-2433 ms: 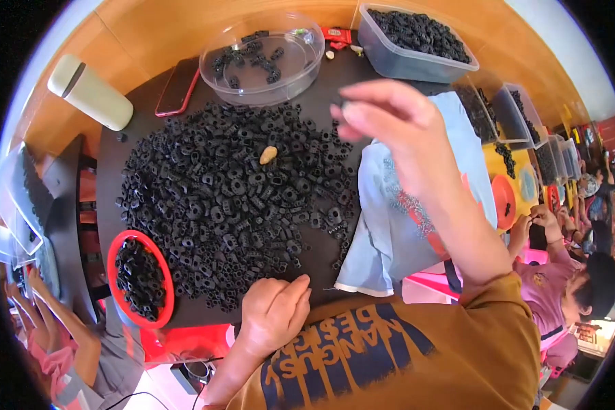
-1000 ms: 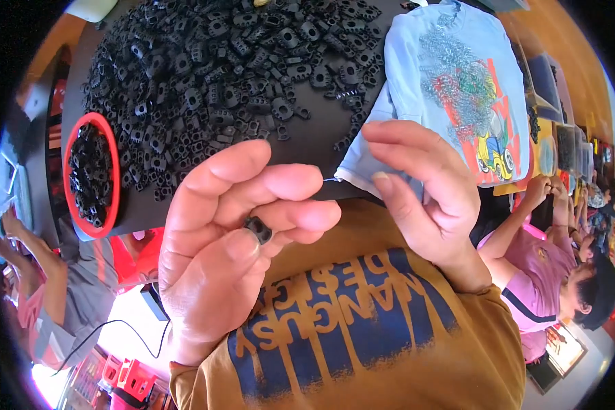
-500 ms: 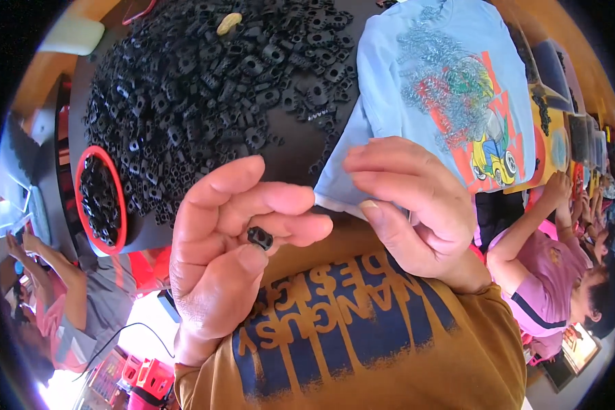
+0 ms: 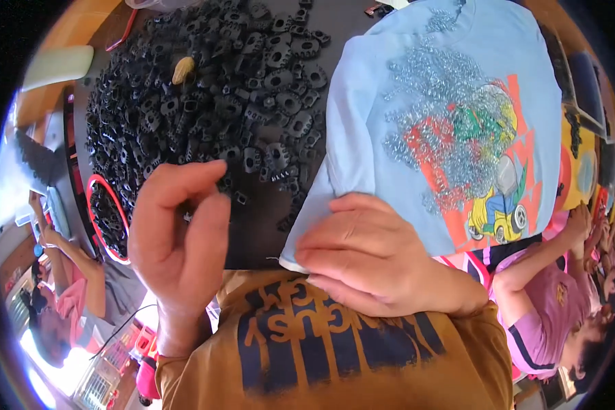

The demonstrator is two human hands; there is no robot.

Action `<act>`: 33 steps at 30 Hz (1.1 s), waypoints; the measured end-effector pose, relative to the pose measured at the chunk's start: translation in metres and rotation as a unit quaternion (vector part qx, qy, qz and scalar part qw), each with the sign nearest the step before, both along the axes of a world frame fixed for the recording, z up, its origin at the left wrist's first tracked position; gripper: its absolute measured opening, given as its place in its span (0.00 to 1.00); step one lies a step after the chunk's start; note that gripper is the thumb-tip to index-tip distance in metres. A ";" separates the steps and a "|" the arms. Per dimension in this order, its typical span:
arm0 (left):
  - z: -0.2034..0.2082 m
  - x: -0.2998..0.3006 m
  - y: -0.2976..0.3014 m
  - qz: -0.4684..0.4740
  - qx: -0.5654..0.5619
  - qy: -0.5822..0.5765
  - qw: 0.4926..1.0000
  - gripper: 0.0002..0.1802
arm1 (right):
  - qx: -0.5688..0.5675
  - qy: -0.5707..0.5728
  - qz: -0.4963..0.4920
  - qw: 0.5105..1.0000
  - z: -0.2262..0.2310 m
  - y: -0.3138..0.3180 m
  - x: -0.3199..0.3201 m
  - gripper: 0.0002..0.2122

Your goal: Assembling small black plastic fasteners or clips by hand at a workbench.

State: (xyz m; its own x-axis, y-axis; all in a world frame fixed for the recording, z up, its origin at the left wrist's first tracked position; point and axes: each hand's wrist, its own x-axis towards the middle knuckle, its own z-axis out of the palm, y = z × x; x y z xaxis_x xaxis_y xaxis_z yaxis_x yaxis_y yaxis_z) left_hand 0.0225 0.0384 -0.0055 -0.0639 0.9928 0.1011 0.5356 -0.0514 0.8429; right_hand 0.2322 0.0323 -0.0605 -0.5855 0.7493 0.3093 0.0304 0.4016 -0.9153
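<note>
Many black parts [image 4: 208,102] just beyond the left fingers [image 4: 184,179]

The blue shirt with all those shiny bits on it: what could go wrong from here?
The shiny bits seem to lie loose on the blue shirt; the right hand, over its lower left corner, might tug the cloth and scatter them. Also, the tan lump on the black parts could get mixed in.

Large lettering [image 4: 314,324] crosses the brown shirt [image 4: 342,383].
</note>
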 end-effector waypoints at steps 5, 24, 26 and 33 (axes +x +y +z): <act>-0.005 -0.002 0.013 -0.132 0.050 0.184 0.973 0.11 | -0.053 0.043 0.031 0.997 -0.002 0.006 0.006 0.10; -0.030 0.000 -0.002 -0.120 0.076 0.294 0.945 0.14 | 0.003 0.029 -0.027 0.999 0.000 0.002 -0.005 0.08; -0.029 -0.006 -0.004 -0.102 0.096 0.279 0.950 0.14 | 0.013 0.017 -0.042 0.999 0.003 0.000 -0.007 0.08; -0.030 -0.015 0.017 -0.138 0.121 0.309 0.933 0.12 | 0.048 0.000 -0.093 0.994 0.012 -0.005 -0.021 0.09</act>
